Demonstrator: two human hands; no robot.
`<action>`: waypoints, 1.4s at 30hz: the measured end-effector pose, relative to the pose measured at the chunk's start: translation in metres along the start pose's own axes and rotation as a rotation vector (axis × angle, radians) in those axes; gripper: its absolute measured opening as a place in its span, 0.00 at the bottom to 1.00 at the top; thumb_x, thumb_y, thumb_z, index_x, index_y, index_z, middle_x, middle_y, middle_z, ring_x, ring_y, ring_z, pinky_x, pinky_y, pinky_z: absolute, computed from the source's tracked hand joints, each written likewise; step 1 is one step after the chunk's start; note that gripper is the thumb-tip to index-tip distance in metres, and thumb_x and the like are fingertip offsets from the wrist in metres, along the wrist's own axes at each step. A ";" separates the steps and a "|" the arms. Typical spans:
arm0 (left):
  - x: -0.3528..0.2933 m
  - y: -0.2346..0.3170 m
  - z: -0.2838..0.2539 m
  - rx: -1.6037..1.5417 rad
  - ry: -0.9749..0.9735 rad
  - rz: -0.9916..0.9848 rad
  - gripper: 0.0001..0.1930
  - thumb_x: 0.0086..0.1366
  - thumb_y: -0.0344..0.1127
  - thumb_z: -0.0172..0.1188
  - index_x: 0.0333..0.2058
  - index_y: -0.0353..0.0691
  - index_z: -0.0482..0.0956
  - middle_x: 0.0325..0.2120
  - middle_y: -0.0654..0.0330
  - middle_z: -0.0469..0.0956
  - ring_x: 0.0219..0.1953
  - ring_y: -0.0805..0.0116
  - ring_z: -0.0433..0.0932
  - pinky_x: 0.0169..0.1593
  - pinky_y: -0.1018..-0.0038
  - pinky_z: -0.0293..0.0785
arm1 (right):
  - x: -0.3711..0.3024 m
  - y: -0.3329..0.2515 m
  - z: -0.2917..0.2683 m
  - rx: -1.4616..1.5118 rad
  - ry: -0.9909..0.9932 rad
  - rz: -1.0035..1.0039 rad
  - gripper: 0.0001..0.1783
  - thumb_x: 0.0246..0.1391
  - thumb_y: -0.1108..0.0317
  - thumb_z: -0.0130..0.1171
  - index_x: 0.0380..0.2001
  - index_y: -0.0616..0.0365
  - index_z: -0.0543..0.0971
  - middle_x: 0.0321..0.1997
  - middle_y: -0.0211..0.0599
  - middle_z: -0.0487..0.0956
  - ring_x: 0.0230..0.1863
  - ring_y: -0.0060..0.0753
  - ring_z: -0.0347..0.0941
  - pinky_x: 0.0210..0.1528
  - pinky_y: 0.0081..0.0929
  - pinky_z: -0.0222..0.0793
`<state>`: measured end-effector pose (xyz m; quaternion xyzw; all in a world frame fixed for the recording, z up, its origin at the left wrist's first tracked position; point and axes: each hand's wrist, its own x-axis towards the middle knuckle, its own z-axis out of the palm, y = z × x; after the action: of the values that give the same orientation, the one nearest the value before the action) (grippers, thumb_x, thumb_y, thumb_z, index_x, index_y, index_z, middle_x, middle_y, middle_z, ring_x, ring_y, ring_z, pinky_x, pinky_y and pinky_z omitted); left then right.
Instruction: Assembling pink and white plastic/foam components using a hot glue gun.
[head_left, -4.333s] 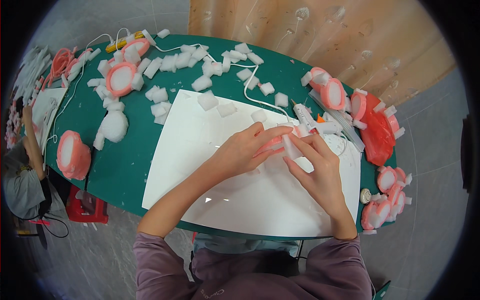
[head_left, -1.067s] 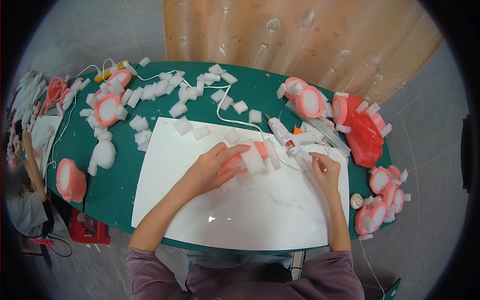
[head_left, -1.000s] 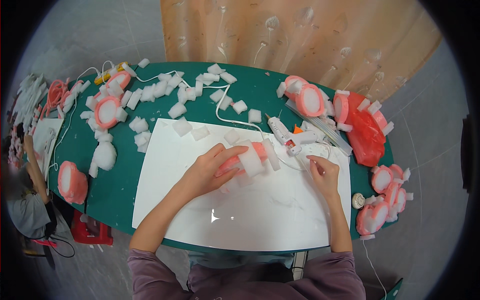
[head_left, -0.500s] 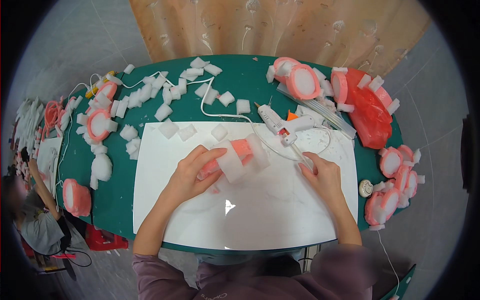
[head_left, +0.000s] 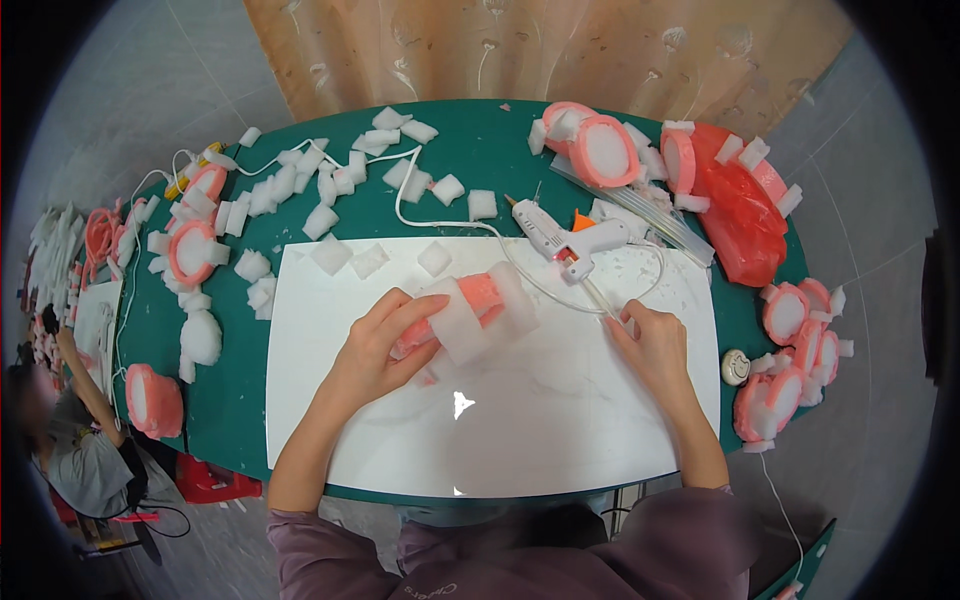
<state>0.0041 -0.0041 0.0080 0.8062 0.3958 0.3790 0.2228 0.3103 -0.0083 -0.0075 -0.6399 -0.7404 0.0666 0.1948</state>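
White board (head_left: 350,440) sits nearest, flat on the green table (head_left: 235,400). Left hand (head_left: 378,345) grips the near-left end of the pink foam piece (head_left: 480,292), thumb on one side, fingers on the other; piece is held over the board's middle, tilted up to the right, with a white foam block (head_left: 455,325) next to the fingertips and another at its far-right end. Right hand (head_left: 655,350) pinches the tail of the clear glue stick (head_left: 596,295) between thumb and forefinger; stick runs into the back of the white glue gun (head_left: 590,238), which lies at the board's far edge, nozzle pointing away and left. Round cream-coloured tin (head_left: 736,367) just off the board's right edge, pink-and-white foam cluster (head_left: 775,405) beside it. Three loose foam squares (head_left: 370,262) along the board's far-left edge. Beyond: white cord (head_left: 440,222) snaking across the table, clear sticks (head_left: 665,228) in a bundle, red plastic bag (head_left: 740,220) at right, foam rings (head_left: 605,150) behind the gun. Curtain (head_left: 540,50) at the back.
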 end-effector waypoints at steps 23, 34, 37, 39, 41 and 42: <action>-0.002 -0.008 0.007 0.026 0.065 0.068 0.28 0.39 0.19 0.59 0.44 0.44 0.68 0.24 0.57 0.65 0.24 0.65 0.68 0.24 0.78 0.66 | 0.024 0.066 0.012 0.028 0.032 0.143 0.16 0.46 0.72 0.48 0.41 0.50 0.74 0.16 0.50 0.72 0.22 0.49 0.70 0.27 0.40 0.64; -0.003 -0.010 0.007 0.047 0.063 0.087 0.29 0.38 0.19 0.59 0.44 0.45 0.67 0.23 0.57 0.65 0.23 0.65 0.67 0.24 0.78 0.65 | 0.029 0.056 0.013 0.111 0.122 0.214 0.06 0.43 0.69 0.54 0.26 0.58 0.76 0.14 0.43 0.73 0.17 0.41 0.70 0.22 0.33 0.63; -0.004 -0.012 0.008 0.036 0.055 0.088 0.30 0.38 0.19 0.59 0.44 0.45 0.67 0.23 0.57 0.64 0.23 0.65 0.67 0.24 0.78 0.65 | 0.030 0.062 0.014 0.152 0.149 0.199 0.06 0.43 0.69 0.54 0.26 0.59 0.76 0.13 0.43 0.72 0.15 0.40 0.68 0.21 0.32 0.62; -0.004 -0.013 0.008 0.038 0.048 0.098 0.29 0.38 0.19 0.59 0.44 0.45 0.67 0.23 0.57 0.64 0.23 0.65 0.67 0.23 0.78 0.65 | 0.032 0.064 0.012 0.189 0.159 0.201 0.06 0.43 0.69 0.55 0.26 0.59 0.76 0.12 0.42 0.71 0.14 0.39 0.68 0.20 0.32 0.61; -0.003 -0.010 0.007 0.034 0.053 0.077 0.29 0.38 0.19 0.59 0.43 0.44 0.68 0.23 0.57 0.65 0.23 0.65 0.67 0.24 0.78 0.65 | 0.035 0.064 0.008 0.238 0.171 0.241 0.07 0.43 0.69 0.55 0.27 0.59 0.76 0.12 0.42 0.71 0.14 0.38 0.67 0.20 0.31 0.61; -0.004 -0.010 0.007 0.035 0.057 0.076 0.29 0.38 0.19 0.59 0.43 0.44 0.68 0.23 0.57 0.65 0.23 0.65 0.67 0.24 0.78 0.65 | 0.035 0.064 0.008 0.238 0.171 0.237 0.07 0.43 0.69 0.55 0.27 0.59 0.76 0.12 0.42 0.71 0.14 0.38 0.67 0.20 0.31 0.61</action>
<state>0.0036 -0.0020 -0.0042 0.8135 0.3776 0.4029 0.1825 0.3627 0.0375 -0.0297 -0.6986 -0.6273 0.1214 0.3222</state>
